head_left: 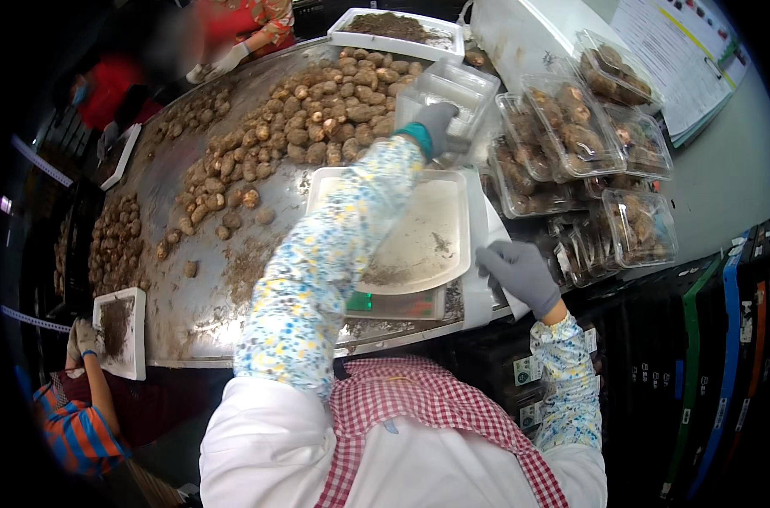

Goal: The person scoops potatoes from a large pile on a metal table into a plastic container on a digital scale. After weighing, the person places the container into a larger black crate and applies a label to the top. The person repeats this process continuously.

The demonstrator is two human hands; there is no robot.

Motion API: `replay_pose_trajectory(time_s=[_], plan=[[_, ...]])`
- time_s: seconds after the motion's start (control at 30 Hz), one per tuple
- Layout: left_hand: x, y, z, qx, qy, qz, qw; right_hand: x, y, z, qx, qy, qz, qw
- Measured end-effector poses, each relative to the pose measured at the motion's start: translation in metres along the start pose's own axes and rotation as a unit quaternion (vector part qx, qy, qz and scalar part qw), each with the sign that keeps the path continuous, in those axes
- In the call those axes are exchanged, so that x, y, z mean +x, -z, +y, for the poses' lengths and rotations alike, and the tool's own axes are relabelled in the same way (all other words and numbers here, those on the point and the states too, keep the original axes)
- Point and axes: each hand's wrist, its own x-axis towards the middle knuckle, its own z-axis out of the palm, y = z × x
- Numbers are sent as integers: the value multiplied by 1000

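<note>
My left hand [440,127], in a grey glove, reaches across to an unfilled clear plastic container [474,85]. Its fingers close over the container's near side, partly hidden by the hand itself. Below that arm, a white tray [448,212] with crumbs of soil sits on a weighing scale [419,306] with a green-lit display. My right hand [520,275], also gloved in grey, hovers at a white strip [484,292] right of the tray, fingers loosely stretched out and nothing visible in them. Brown, rough-skinned taros [317,110] lie heaped on the metal table [169,296].
Clear packs of taros [575,135] are stacked at the right, beside papers on a clipboard [673,59]. White trays of soil [393,30] stand at the table's far edge and left side. Co-workers' gloved hands [232,59] work across the table and at lower left. Dark crates [656,364] stand at the right.
</note>
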Motion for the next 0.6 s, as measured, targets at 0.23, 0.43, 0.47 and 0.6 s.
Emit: replay_pose_trajectory(time_s=[0.23,0.43,0.47,0.6], plan=[[-99,158,-16,-378,-87,53,920,178,-10,-74,-295,416,337,791],[-294,322,-127,-400,-71,211,889,313,14,-93,-458,163,173,856],[-337,345,-149,-421,-21,290,859,321,21,-97,-431,193,134,871],[-484,381,-232,-455,51,427,780,328,52,-117,-347,65,11,936]])
